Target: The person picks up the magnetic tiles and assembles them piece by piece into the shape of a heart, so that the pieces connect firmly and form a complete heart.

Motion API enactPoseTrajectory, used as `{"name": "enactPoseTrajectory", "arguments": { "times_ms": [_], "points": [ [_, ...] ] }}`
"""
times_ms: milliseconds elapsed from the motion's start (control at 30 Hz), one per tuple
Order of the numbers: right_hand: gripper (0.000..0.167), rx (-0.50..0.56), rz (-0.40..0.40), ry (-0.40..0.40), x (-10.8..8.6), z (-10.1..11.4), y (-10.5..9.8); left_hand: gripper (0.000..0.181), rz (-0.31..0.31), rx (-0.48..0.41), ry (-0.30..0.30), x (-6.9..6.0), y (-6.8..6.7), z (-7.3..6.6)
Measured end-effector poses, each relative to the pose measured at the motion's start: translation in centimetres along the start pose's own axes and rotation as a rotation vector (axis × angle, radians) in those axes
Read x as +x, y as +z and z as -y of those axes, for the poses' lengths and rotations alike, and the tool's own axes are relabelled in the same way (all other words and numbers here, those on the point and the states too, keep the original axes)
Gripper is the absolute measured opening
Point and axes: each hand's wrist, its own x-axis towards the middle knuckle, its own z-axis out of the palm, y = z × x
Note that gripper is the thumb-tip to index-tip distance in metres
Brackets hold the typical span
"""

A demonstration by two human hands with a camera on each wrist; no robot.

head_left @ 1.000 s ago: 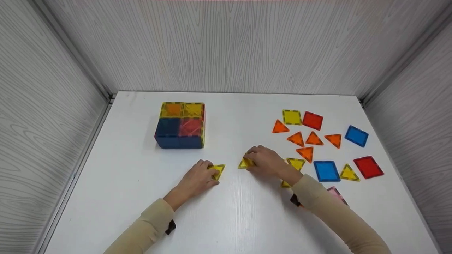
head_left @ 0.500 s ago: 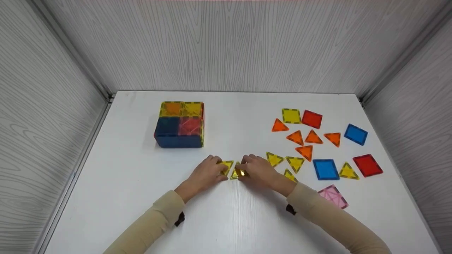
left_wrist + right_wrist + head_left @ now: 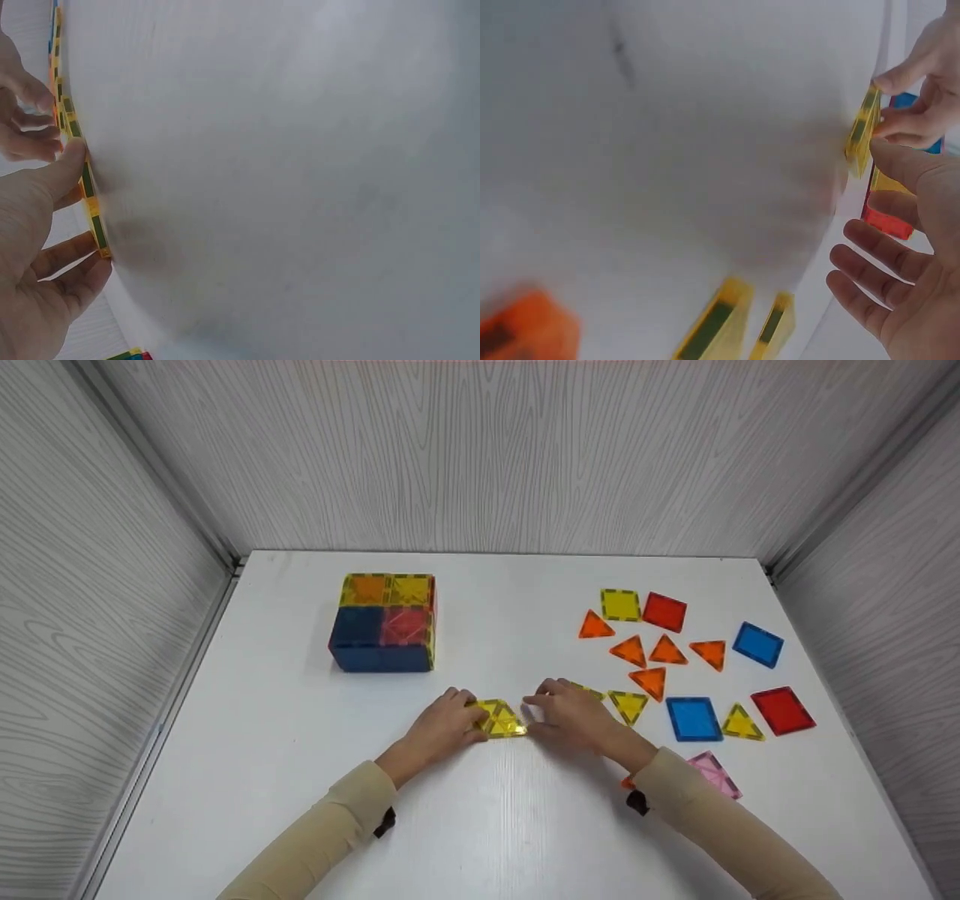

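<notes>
Centre front in the head view, yellow triangle tiles [image 3: 501,720] lie edge to edge in a flat row. My left hand [image 3: 439,727] holds the row's left end; the left wrist view shows thumb and fingers of that hand [image 3: 34,255] pinching the yellow tile edges [image 3: 88,184]. Just right of the row is my right hand [image 3: 574,716], holding nothing. In the right wrist view the fingers of the right hand [image 3: 922,232] are spread, with its thumb tip close to the yellow tiles [image 3: 862,131]; whether it touches them I cannot tell.
A box-like block of coloured tiles [image 3: 382,658] stands at back left. On the right lie several orange triangles [image 3: 628,651], yellow triangles [image 3: 628,706], red squares [image 3: 782,711], blue squares [image 3: 694,718], a yellow square [image 3: 620,606] and a pink tile [image 3: 714,774].
Both hands came together and the yellow triangles they held now meet edge to edge. My right hand has let go and moved back to the right.
</notes>
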Motion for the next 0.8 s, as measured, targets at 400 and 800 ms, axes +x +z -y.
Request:
{"name": "enactPoseTrajectory", "arguments": {
  "times_ms": [400,800],
  "points": [
    [0.070,0.014,0.091,0.288,-3.7,-5.3,-1.6,0.036,0.007,-0.008,0.005,0.1,0.0,0.0],
    [0.049,0.017,0.105,0.180,-2.1,-3.6,-0.7,0.034,0.019,0.006,0.026,0.3,-0.2,0.1]
  ]
}}
